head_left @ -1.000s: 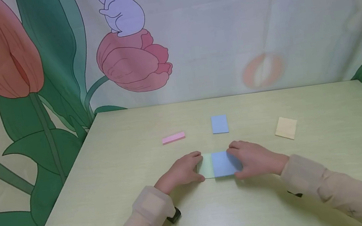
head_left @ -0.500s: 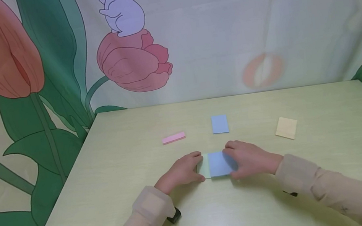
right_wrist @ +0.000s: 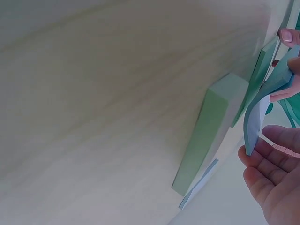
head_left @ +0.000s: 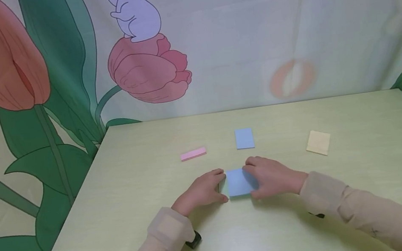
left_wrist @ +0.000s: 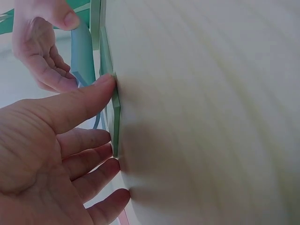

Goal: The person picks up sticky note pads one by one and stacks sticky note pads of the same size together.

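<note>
At the table's middle my left hand [head_left: 203, 188] grips a thin green sticky-note pad [head_left: 223, 190] by opposite edges, thumb nearest me. My right hand [head_left: 271, 175] pinches a blue sticky-note pad [head_left: 237, 182] between thumb and fingers. In the right wrist view the blue pad [right_wrist: 255, 110] bows above the table, its left part over the green pad [right_wrist: 258, 77]. A thick pale green pad [right_wrist: 211, 131] rests on the table beside the thin one. From the head view, the blue pad and right hand hide that thick pad.
On the table [head_left: 150, 145] behind my hands lie a narrow pink pad [head_left: 193, 154], another blue pad [head_left: 244, 138] and a pale yellow pad [head_left: 318, 142] at the right. A printed cloth [head_left: 231, 39] with flowers hangs past the table's far edge.
My right hand has slid left with the blue pad, which now covers more of the green one. The left hand stays in place.
</note>
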`<state>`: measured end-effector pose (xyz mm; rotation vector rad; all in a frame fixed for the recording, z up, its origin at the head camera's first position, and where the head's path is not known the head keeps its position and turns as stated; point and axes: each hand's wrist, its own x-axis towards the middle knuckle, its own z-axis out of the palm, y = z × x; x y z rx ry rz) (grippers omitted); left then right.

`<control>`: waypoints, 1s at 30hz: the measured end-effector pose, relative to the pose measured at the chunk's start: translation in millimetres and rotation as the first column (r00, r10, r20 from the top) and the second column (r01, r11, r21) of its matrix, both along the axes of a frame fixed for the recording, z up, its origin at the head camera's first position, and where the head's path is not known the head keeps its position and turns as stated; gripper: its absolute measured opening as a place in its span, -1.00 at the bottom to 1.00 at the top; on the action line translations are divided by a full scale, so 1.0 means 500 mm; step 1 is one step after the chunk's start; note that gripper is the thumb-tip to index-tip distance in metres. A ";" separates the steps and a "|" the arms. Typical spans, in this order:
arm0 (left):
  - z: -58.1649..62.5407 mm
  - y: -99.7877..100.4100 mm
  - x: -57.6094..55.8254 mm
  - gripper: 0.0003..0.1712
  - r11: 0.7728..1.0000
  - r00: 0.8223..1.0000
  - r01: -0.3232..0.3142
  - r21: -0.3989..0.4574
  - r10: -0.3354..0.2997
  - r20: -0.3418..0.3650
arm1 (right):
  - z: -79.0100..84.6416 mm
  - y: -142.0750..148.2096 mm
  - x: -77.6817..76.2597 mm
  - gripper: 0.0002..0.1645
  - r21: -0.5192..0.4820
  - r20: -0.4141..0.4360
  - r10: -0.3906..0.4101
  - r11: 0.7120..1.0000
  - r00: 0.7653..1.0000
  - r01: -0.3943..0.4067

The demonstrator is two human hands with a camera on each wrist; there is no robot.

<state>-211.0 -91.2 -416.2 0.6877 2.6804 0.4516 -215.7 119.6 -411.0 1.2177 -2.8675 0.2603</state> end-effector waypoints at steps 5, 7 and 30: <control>0.002 0.000 0.000 -0.25 1.000 1.000 -0.001 0.019 0.001 0.007 | -0.005 -0.003 -0.003 -0.38 -0.010 -0.010 0.006 1.000 1.000 -0.006; 0.002 -0.001 0.000 -0.25 1.000 1.000 -0.002 0.029 0.002 0.011 | -0.006 -0.004 -0.004 -0.39 -0.010 -0.015 0.012 1.000 1.000 -0.012; 0.010 -0.009 -0.003 -0.61 1.000 0.997 0.002 0.007 -0.001 -0.075 | -0.007 -0.019 -0.007 -0.34 0.013 -0.010 0.022 1.000 1.000 -0.022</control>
